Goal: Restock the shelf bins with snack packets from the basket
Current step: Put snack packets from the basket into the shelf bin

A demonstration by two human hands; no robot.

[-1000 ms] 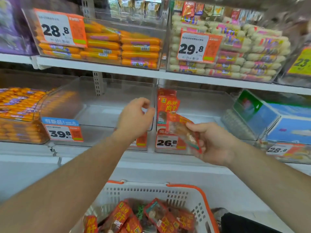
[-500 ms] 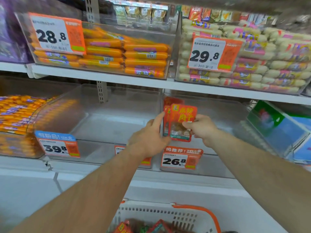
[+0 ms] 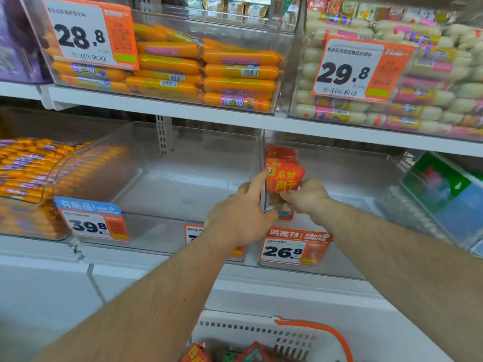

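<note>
The right hand (image 3: pixel 307 198) pinches an upright red packet (image 3: pixel 285 184) just above the 26.8 tag (image 3: pixel 292 250), while the left hand (image 3: pixel 241 212), forefinger extended, touches its left edge.

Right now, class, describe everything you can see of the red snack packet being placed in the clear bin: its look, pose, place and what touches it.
The red snack packet is a flat, glossy pouch with yellow characters and a clear window low down showing brownish pieces. It stands upright at the front left corner of the clear bin, before similar packets. The right hand pinches its right edge; the left hand touches its left edge with a straight forefinger.
</note>
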